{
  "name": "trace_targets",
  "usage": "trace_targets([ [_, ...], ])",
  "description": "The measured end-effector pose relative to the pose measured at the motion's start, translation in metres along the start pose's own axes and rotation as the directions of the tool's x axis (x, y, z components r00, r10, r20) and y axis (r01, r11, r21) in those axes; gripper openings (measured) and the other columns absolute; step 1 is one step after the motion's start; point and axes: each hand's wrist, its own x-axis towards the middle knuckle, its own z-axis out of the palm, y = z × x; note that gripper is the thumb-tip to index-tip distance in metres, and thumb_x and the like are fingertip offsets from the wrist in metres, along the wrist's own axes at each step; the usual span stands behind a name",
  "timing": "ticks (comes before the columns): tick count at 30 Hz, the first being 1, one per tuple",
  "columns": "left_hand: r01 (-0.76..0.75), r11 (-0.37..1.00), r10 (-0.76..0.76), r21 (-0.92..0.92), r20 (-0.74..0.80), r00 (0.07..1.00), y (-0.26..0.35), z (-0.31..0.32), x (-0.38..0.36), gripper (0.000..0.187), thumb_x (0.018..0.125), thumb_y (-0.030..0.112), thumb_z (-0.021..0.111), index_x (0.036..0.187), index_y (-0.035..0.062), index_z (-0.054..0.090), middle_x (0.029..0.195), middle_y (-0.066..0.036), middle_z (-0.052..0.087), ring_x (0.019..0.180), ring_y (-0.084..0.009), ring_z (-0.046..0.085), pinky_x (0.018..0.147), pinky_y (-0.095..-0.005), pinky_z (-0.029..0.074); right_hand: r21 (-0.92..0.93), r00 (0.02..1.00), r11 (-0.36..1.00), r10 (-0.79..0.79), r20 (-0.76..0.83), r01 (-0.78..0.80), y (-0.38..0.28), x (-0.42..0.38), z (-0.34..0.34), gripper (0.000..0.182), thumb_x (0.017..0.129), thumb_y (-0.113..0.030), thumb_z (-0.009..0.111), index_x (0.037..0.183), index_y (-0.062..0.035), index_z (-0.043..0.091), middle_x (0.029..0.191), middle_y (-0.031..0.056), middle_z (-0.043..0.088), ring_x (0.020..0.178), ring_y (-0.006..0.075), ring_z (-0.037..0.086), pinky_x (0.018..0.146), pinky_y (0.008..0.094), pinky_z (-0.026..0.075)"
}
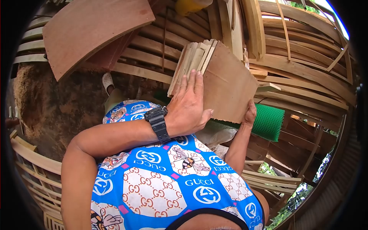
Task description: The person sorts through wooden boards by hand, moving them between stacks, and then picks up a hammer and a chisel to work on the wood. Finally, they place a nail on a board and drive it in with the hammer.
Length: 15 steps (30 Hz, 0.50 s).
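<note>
A stack of cut wooden boards (230, 82) is tilted in front of my body, with a broad plywood-like face to the right and several layered edges to the left. My left hand (188, 103), with a black watch on its wrist, lies against those layered edges. Its fingers are stretched out flat and its thumb points right, near the board's lower edge. At the stack's lower right corner, my right hand (250, 113) is closed on the boards, its fingers partly hidden behind them.
A large curved plywood panel (96, 30) stands at upper left. Long curved wooden strips (306, 73) are stacked on the right. Below the boards is a roll of green mesh (270, 122). Sawdust (30, 103) covers ground at left, and a yellow container (191, 5) sits at the top.
</note>
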Motion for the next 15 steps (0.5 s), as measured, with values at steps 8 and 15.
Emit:
trace_targets([
  [8,-0.109,0.981,0.091,-0.161,-0.112,0.990,0.023,-0.003,0.009,0.095,0.085,0.021,0.075,0.151,-0.0201,0.020,0.152,-0.048,0.024,0.144,-0.0577,0.030,0.121,-0.0490,0.030,0.150,0.999,0.988,0.023,-0.021,-0.020,-0.001,0.000,0.002,0.052,0.108,-0.028,0.051,0.146,0.0058,0.046,0.140,0.0188,0.060,0.123,0.0299,0.063,0.106,0.0442,0.052],
  [15,-0.080,0.986,0.062,-0.145,-0.125,0.990,0.023,0.000,0.011,0.094,0.086,0.021,0.073,0.152,-0.0192,0.019,0.152,-0.048,0.023,0.144,-0.0572,0.030,0.118,-0.0489,0.033,0.125,0.999,0.992,-0.019,-0.030,0.022,0.002,0.008,-0.006,0.048,0.108,-0.026,0.051,0.143,0.0068,0.049,0.138,0.0190,0.062,0.122,0.0295,0.064,0.105,0.0440,0.052],
])
